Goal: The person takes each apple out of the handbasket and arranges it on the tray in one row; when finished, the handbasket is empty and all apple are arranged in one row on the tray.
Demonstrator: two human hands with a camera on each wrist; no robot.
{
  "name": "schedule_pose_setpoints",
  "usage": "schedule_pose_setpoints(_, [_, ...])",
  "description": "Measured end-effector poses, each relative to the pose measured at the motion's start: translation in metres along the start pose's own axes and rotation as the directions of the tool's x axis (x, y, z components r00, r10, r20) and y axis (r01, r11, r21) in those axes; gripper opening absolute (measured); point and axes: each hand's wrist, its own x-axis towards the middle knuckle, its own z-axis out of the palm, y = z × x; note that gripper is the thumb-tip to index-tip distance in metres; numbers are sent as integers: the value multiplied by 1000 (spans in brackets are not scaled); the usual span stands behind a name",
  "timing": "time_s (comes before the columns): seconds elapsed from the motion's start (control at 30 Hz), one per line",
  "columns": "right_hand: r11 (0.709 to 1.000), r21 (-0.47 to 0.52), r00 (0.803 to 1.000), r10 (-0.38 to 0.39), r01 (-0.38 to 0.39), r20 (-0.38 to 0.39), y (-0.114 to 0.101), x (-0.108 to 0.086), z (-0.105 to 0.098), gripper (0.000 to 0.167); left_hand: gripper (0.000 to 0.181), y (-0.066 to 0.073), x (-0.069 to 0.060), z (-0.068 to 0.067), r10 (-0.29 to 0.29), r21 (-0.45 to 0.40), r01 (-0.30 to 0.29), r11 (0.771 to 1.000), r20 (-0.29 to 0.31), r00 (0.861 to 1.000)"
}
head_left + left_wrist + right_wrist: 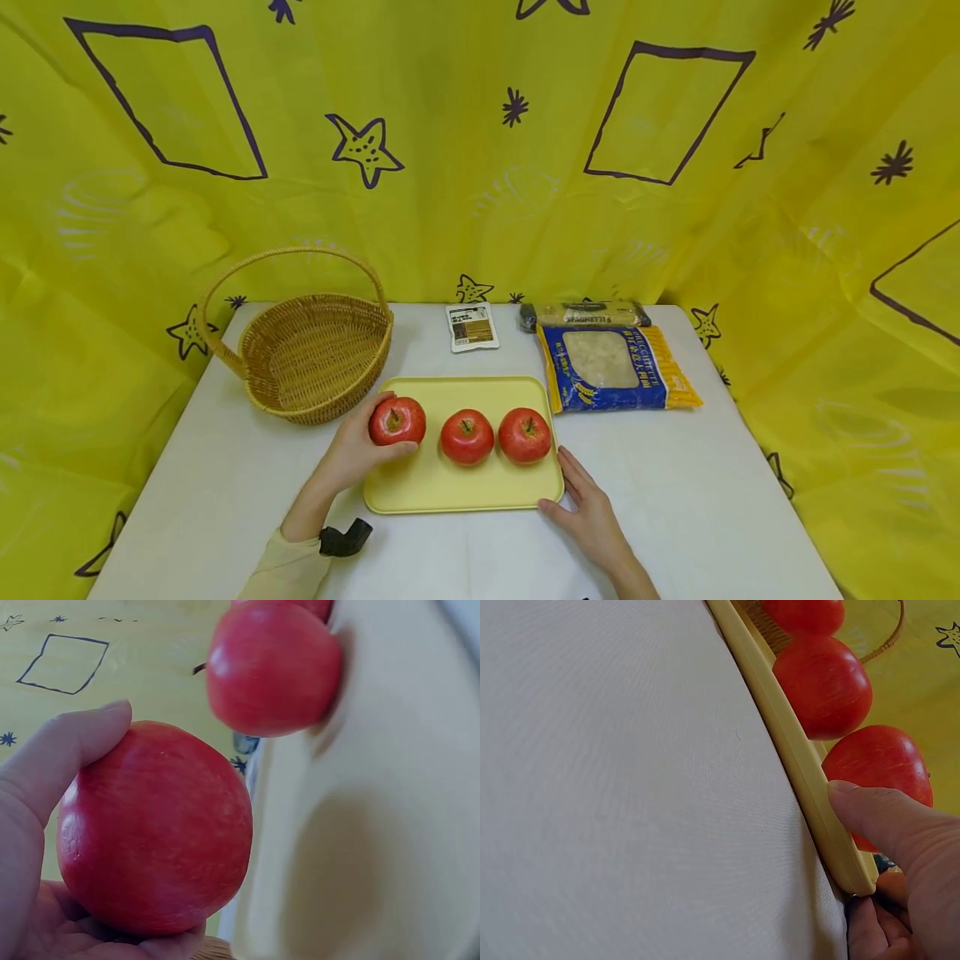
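My left hand grips a red apple over the left end of a yellow tray. In the left wrist view, thumb and fingers curl round that apple, and a shadow falls on the tray beside it. Two more red apples stand on the tray, one in the middle and one at the right. At the tray's front right corner, my right hand holds the rim. The right wrist view shows its thumb on the edge and its fingers bent at the corner, partly hidden.
A wicker basket with a tall handle stands behind the tray on the left. At the back lie a small white packet, a spaghetti pack and a blue pasta bag. Yellow patterned cloth surrounds the white table.
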Motion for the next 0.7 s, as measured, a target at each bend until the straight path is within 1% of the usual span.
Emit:
schedule_pose_setpoints(0.13, [1000, -2, 1000, 0, 0, 1, 0, 0, 0, 81, 89, -5, -4, 5, -45, 15, 45, 999, 16, 999])
schedule_pose_setpoints(0.2, [1000, -1, 1000, 1, -1, -1, -1, 0, 0, 80, 89, -7, -5, 8, -57, 24, 57, 998, 22, 998])
schedule_pose_setpoints(0.47, [1000, 2, 1000, -1, 1, -5, -1, -1, 0, 81, 89, -13, -5, 17, -60, 29, 59, 998, 38, 997])
schedule_pose_setpoints(0.53, [1000, 5, 1000, -12, 12, -6, 0, -1, 0, 80, 90, -14, -4, 19, -61, 33, 60, 998, 47, 997])
schedule_pose_setpoints(0.6, [999, -11, 999, -46, 46, -2, 1, -1, 0, 79, 91, -14, -4, 20, -61, 37, 60, 998, 51, 997])
schedule_pose_setpoints(0.7, [997, -10, 997, -71, 71, 1, 1, -1, 0, 78, 91, -15, -4, 22, -61, 38, 59, 998, 52, 997])
